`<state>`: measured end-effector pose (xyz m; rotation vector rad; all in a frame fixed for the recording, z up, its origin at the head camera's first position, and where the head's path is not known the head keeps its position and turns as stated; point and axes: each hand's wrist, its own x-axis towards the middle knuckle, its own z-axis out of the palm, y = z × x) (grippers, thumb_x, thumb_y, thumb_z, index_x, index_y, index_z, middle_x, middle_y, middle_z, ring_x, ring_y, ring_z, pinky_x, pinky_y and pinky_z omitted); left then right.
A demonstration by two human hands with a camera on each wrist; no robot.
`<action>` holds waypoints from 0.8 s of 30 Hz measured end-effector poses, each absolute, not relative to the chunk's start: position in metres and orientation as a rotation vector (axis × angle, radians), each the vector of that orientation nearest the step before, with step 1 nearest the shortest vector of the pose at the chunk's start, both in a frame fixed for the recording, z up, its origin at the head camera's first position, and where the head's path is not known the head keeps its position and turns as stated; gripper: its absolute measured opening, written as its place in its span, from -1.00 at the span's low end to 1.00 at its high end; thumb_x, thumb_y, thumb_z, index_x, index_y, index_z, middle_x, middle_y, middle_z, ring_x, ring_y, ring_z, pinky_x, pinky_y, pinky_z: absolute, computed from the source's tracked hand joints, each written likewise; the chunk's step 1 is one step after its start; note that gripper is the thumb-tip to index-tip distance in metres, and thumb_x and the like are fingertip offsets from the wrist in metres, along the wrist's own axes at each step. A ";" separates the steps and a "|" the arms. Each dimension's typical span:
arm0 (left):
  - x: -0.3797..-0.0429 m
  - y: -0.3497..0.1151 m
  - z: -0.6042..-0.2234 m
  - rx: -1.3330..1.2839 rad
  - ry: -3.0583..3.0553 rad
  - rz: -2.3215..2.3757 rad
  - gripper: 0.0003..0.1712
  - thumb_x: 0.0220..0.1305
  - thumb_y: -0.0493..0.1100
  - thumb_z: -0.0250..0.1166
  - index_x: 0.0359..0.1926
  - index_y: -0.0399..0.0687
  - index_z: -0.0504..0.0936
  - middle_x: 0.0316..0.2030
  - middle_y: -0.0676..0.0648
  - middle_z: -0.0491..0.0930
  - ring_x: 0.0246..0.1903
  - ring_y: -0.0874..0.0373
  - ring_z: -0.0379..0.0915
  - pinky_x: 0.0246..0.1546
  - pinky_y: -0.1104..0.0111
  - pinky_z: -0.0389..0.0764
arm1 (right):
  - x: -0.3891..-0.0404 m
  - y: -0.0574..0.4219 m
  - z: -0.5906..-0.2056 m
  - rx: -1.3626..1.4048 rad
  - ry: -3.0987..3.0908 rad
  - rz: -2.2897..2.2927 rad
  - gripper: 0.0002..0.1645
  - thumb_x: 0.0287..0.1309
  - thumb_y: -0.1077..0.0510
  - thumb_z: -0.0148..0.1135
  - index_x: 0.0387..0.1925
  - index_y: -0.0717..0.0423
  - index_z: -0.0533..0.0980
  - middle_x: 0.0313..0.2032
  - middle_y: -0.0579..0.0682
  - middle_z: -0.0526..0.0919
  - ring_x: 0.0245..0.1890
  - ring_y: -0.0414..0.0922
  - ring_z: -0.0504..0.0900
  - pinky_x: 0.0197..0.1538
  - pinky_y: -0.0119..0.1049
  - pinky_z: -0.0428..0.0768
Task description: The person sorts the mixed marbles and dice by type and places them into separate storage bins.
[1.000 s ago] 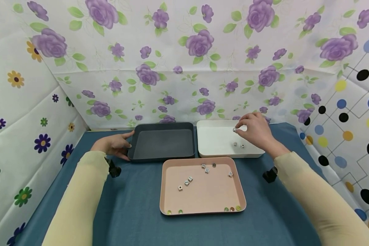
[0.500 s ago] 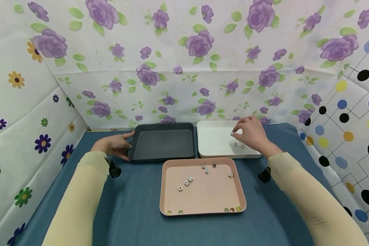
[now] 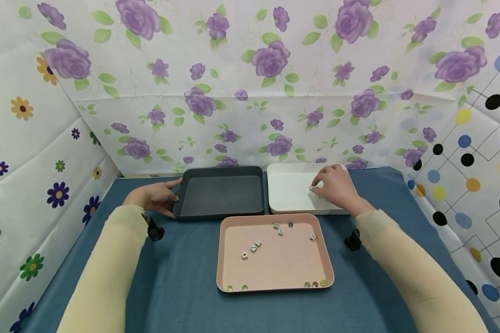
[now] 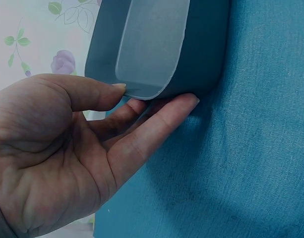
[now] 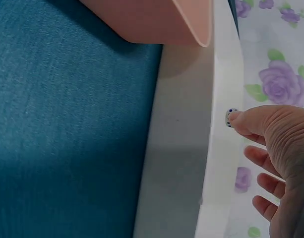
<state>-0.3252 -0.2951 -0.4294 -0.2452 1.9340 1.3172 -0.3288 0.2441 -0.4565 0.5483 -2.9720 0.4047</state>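
Note:
My right hand point(image 3: 335, 187) is over the white tray point(image 3: 285, 187), pinching a small white die point(image 5: 231, 117) between thumb and index finger; the other fingers are loosely bent. Just below the pinch, another die point(image 3: 319, 197) lies in the white tray, partly covered by the hand. At the left end of the dark grey tray point(image 3: 222, 189), my left hand point(image 3: 152, 196) holds the corner. Its thumb point(image 4: 104, 94) is at the rim and its fingers lie against the outer wall. Nothing lies inside that dark tray.
A pink tray point(image 3: 283, 266) stands in front of the other two. Several white dice point(image 3: 253, 249) lie scattered in it. Glass marbles point(image 3: 315, 284) sit along its near edge, and a dark marble point(image 3: 290, 224) is near its far edge. Patterned cloth walls point(image 3: 241, 92) enclose the blue-covered table point(image 3: 179, 277).
My right hand has moved left and down toward the near side of the white tray, carrying the die. It now hides one of the dice lying there. The left hand has stayed still.

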 end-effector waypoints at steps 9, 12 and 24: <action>-0.326 -0.295 -0.430 -0.239 1.939 1.312 -0.08 0.64 -0.36 -0.17 0.58 0.45 -0.53 0.57 -0.46 -0.38 0.37 -0.42 0.22 0.06 -0.10 0.65 | -0.330 0.241 -0.467 0.511 -2.989 0.384 -0.85 0.25 0.02 0.45 -0.22 -0.04 0.78 0.03 0.14 0.62 0.23 0.29 0.32 0.17 0.34 0.37; -0.325 -0.295 -0.430 -0.242 1.937 1.314 -0.08 0.64 -0.36 -0.17 0.59 0.46 -0.52 0.56 -0.46 -0.38 0.37 -0.42 0.22 0.06 -0.10 0.65 | -0.331 0.239 -0.471 0.504 -2.995 0.366 -0.86 0.25 0.03 0.44 -0.21 -0.04 0.78 0.03 0.14 0.62 0.23 0.30 0.32 0.17 0.33 0.38; -0.325 -0.296 -0.431 -0.230 1.927 1.323 -0.07 0.63 -0.37 -0.17 0.58 0.47 -0.52 0.57 -0.43 -0.45 0.40 -0.43 0.16 0.09 -0.12 0.62 | -0.331 0.235 -0.477 0.483 -3.023 0.355 -0.88 0.26 0.04 0.43 -0.23 -0.06 0.78 0.03 0.14 0.63 0.23 0.27 0.32 0.19 0.31 0.36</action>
